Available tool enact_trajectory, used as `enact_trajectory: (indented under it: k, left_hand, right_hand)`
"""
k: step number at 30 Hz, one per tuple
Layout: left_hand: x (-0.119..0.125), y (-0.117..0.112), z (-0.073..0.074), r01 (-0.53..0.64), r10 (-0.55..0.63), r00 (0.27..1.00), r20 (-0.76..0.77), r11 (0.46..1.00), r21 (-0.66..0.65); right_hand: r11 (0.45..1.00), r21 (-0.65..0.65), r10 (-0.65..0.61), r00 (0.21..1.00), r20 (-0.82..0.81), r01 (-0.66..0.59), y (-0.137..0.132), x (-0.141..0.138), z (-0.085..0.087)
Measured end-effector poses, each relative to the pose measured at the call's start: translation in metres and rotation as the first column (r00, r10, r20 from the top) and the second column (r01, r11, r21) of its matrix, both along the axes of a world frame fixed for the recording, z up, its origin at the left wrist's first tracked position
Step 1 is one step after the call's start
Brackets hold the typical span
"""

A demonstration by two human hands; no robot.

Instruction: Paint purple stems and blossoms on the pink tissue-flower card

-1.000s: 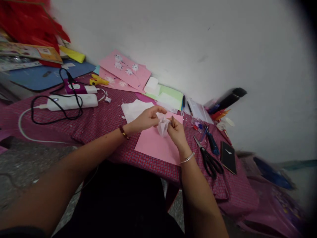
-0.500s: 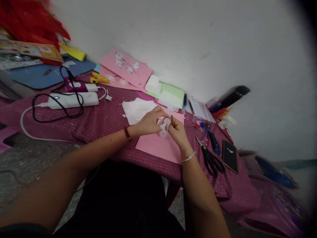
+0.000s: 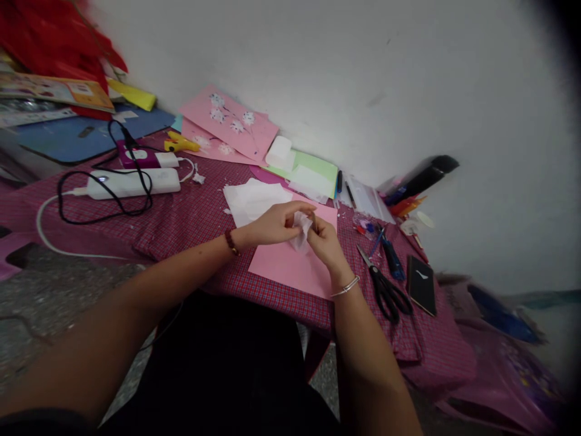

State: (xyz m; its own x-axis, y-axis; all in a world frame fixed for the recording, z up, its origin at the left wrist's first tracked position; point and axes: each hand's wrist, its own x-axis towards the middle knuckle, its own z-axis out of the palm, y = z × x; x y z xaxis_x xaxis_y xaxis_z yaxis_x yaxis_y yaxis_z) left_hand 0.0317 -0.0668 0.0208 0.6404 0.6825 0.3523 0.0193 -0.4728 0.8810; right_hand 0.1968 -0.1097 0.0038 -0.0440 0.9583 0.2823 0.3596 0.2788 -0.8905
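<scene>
A crumpled piece of thin white tissue paper point(image 3: 301, 231) is held between my two hands above a pink sheet point(image 3: 295, 266). My left hand point(image 3: 276, 223) curls round its left side, the thumb against the tissue and the fingers arched over toward my right hand. On the other side, my right hand point(image 3: 325, 243) pinches the tissue's right edge between thumb and bent fingers. Part of the tissue is hidden by the fingers. White paper sheets point(image 3: 247, 198) lie just left of the pink sheet, partly behind my left hand.
Right of my hands lie black-handled scissors point(image 3: 385, 290), a blue-and-black tool point(image 3: 393, 257) and a black notebook point(image 3: 421, 284). Pink cards with white flowers point(image 3: 231, 124) rest at the back. To the left are a white power strip point(image 3: 136, 183), black cable and yellow glue gun point(image 3: 180, 142).
My left fingers have lifted and spread a little from the tissue, with the fingertips reaching further right toward my right hand. My right hand has barely moved.
</scene>
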Motion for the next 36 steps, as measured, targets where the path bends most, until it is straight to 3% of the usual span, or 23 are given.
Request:
enact_trajectory:
  k: [3,8,13,17,24,31,33,36]
  left_hand:
    - [0.0,0.007,-0.002,-0.02,0.021,1.0,0.016,0.997,-0.08]
    - [-0.005,0.013,-0.002,0.072,-0.066,0.997,0.032,0.962,-0.263]
    - [-0.01,0.018,-0.006,0.265,-0.221,0.964,0.148,0.845,-0.465]
    - [-0.01,0.02,-0.008,0.318,-0.238,0.947,0.216,0.793,-0.52]
    - [-0.013,0.017,-0.005,0.386,-0.301,0.921,0.248,0.795,-0.468]
    - [-0.008,0.017,-0.003,0.171,-0.13,0.983,0.133,0.912,-0.373]
    - [-0.008,0.019,-0.004,0.176,-0.144,0.983,0.111,0.903,-0.392]
    - [-0.009,0.02,-0.005,0.258,-0.236,0.966,0.107,0.834,-0.488]
  right_hand:
    - [1.0,0.007,-0.004,0.999,-0.052,0.004,-0.001,0.0,0.004]
    - [0.998,-0.065,0.007,0.986,-0.169,-0.018,-0.004,0.004,0.009]
    - [0.984,-0.16,0.038,0.969,-0.243,-0.079,-0.005,0.009,0.003]
    - [0.98,-0.177,0.047,0.965,-0.258,-0.095,-0.004,0.007,0.001]
    - [0.974,-0.19,0.066,0.957,-0.283,-0.123,-0.005,0.005,0.006]
    - [0.966,-0.186,0.11,0.933,-0.341,-0.182,-0.007,0.008,0.009]
    - [0.964,-0.182,0.126,0.933,-0.338,-0.196,-0.007,0.008,0.009]
    - [0.959,-0.189,0.142,0.935,-0.326,-0.212,-0.008,0.007,0.007]
